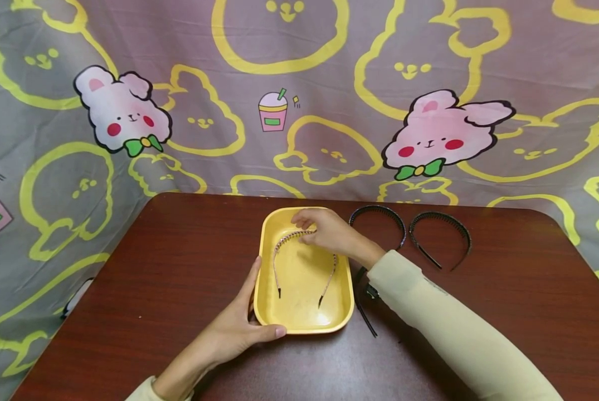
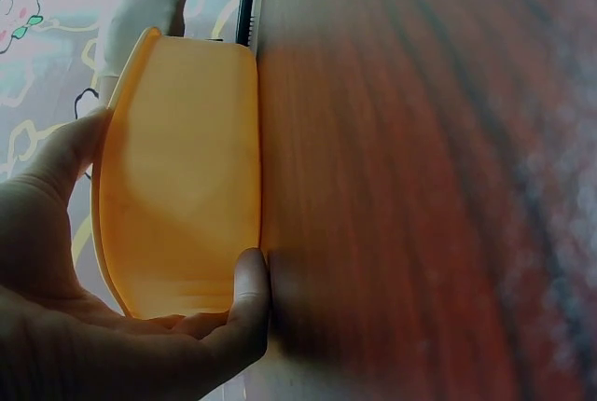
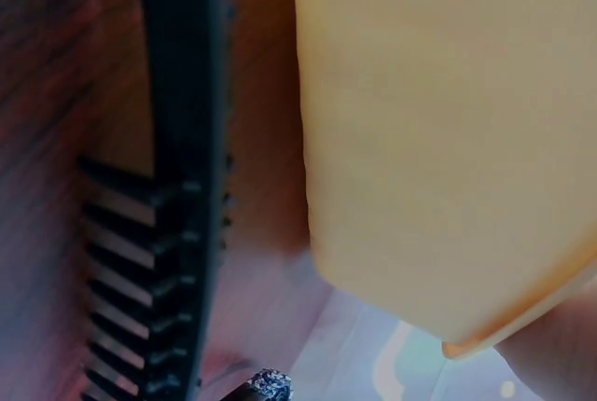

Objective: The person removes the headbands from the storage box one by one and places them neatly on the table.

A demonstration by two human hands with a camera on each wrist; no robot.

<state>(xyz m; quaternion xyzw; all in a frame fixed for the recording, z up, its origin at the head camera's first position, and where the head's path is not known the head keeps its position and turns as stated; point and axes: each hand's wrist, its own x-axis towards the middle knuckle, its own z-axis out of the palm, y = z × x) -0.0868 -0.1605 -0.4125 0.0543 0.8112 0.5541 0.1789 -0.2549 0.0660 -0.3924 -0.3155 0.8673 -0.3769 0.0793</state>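
A yellow plastic tray (image 1: 299, 318) sits on the table, with a thin pinkish toothed headband (image 1: 285, 240) lying inside, its two tips toward the near end. My left hand (image 1: 231, 333) grips the tray's near left corner; in the left wrist view, its fingers (image 2: 250, 280) curl against the tray's outer wall (image 2: 187, 177). Over the far right part of the tray, my right hand (image 1: 331, 234) reaches to the headband's arch. Its thumb and bent fingers stand apart, with the band passing between them and partly hidden behind the hand.
Right of the tray lie black toothed headbands, one at the back (image 1: 379, 208) and another farther right (image 1: 442, 215). A black headband leg (image 1: 366, 319) shows below my right sleeve. A toothed black headband (image 3: 182, 93) stands close beside the tray. A patterned cloth (image 1: 329, 100) hangs behind the table.
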